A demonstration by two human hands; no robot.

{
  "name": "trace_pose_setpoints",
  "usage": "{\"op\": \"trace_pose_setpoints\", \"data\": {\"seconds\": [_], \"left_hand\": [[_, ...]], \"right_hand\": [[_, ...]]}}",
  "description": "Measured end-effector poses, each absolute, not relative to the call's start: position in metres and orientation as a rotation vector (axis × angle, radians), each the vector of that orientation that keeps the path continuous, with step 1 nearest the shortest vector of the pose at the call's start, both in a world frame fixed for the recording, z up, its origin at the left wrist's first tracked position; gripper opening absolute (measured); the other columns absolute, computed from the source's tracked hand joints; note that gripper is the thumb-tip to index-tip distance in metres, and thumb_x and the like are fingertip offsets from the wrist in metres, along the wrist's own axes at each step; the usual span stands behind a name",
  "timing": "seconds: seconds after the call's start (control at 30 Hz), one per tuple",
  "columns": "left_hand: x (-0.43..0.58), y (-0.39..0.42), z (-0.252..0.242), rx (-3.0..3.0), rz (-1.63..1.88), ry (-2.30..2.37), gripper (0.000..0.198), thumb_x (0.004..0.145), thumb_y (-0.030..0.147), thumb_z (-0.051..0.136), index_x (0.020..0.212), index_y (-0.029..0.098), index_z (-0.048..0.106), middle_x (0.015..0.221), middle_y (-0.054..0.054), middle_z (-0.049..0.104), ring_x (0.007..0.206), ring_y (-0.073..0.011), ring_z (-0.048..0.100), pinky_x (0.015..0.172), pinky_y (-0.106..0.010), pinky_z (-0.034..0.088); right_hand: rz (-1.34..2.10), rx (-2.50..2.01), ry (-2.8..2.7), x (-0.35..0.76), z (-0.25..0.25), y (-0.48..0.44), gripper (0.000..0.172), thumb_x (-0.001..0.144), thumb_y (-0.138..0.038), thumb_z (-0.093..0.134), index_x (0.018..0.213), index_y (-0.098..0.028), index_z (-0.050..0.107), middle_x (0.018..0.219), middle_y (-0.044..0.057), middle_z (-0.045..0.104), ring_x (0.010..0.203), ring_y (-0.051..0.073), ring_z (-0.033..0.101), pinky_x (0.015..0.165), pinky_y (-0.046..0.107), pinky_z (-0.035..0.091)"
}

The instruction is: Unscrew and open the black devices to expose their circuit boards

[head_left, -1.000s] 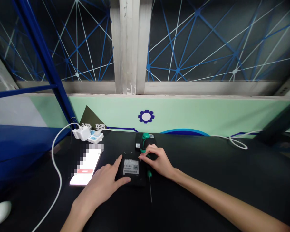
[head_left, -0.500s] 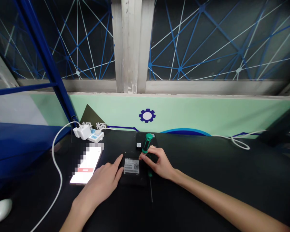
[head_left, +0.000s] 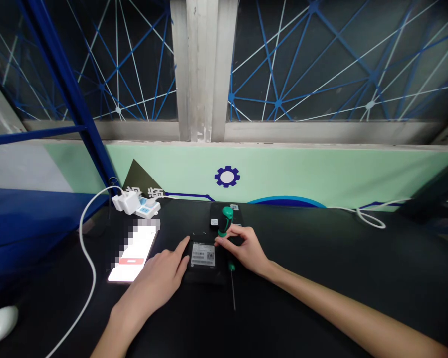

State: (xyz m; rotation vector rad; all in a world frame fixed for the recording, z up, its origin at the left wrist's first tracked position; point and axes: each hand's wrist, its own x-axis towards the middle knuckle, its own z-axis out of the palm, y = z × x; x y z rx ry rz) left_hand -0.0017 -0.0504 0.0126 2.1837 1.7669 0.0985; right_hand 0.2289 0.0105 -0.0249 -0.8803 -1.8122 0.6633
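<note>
A flat black device (head_left: pixel 205 276) with a white printed label (head_left: pixel 203 254) lies on the dark table. My left hand (head_left: pixel 164 271) rests along its left side, forefinger and thumb stretched out and apart against the edge. Between thumb and fingers, my right hand (head_left: pixel 246 250) grips a green-and-black screwdriver (head_left: pixel 227 219) that stands nearly upright at the device's far right corner. The screwdriver's tip is hidden behind the fingers. Beneath the right hand, a second screwdriver (head_left: pixel 233 288) lies on the table with its shaft towards me, its handle partly covered.
Behind the hands sits another black box (head_left: pixel 214 211) with small labels. Tiny screws (head_left: pixel 204 232) lie beyond the device. To the left are a lit phone (head_left: pixel 132 253), a white power strip (head_left: pixel 147 208) with a plugged-in adapter, and a long white cable (head_left: pixel 93 268).
The screwdriver's handle has tipped slightly to the left in my right hand. The view has shifted a little; my left hand stays against the device.
</note>
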Motion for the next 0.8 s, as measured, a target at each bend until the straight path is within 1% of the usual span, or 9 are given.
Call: {"op": "trace_pose_setpoints", "data": {"seconds": [0.13, 0.3, 0.67, 0.73, 0.8], "left_hand": [[-0.0030, -0.0501, 0.0112, 2.172, 0.111, 1.755, 0.061, 0.100, 0.049, 0.018, 0.157, 0.027, 0.023, 0.090, -0.009, 0.067, 0.087, -0.0290, 0.065, 0.073, -0.037, 0.047], [-0.0053, -0.0494, 0.0093, 2.182, 0.139, 1.756, 0.061, 0.100, 0.049, 0.019, 0.157, 0.026, 0.025, 0.088, -0.009, 0.066, 0.087, -0.0287, 0.065, 0.074, -0.037, 0.047], [-0.0041, -0.0497, 0.0097, 2.154, 0.134, 1.750, 0.060, 0.100, 0.050, 0.021, 0.156, 0.030, 0.025, 0.090, -0.008, 0.067, 0.089, -0.0296, 0.065, 0.076, -0.038, 0.047], [-0.0043, -0.0492, 0.0092, 2.156, 0.131, 1.752, 0.059, 0.100, 0.050, 0.021, 0.156, 0.030, 0.025, 0.090, -0.008, 0.067, 0.088, -0.0294, 0.065, 0.075, -0.038, 0.047], [-0.0048, -0.0490, 0.0083, 2.153, 0.133, 1.758, 0.059, 0.101, 0.050, 0.021, 0.156, 0.031, 0.024, 0.090, -0.008, 0.067, 0.089, -0.0292, 0.065, 0.075, -0.037, 0.047]], "right_hand": [[0.655, -0.861, -1.829, 0.2295, -0.0241, 0.0092, 0.033, 0.090, -0.043, 0.065, 0.068, -0.020, 0.074, 0.067, 0.004, 0.073, 0.062, 0.017, 0.063, 0.066, 0.030, 0.049], [0.657, -0.853, -1.859, 0.2313, -0.0247, 0.0091, 0.032, 0.092, -0.041, 0.063, 0.072, -0.019, 0.075, 0.068, 0.004, 0.071, 0.064, 0.017, 0.061, 0.065, 0.030, 0.047], [0.611, -0.754, -1.903, 0.2321, -0.0249, 0.0098, 0.029, 0.098, -0.035, 0.055, 0.082, -0.019, 0.073, 0.079, 0.006, 0.072, 0.078, 0.020, 0.063, 0.077, 0.034, 0.047], [0.589, -0.754, -1.902, 0.2315, -0.0265, 0.0110, 0.029, 0.097, -0.036, 0.057, 0.080, -0.019, 0.073, 0.077, 0.006, 0.071, 0.077, 0.020, 0.062, 0.076, 0.034, 0.047], [0.575, -0.778, -1.882, 0.2309, -0.0285, 0.0124, 0.030, 0.094, -0.039, 0.061, 0.076, -0.018, 0.072, 0.073, 0.005, 0.069, 0.072, 0.019, 0.060, 0.072, 0.032, 0.047]]}}
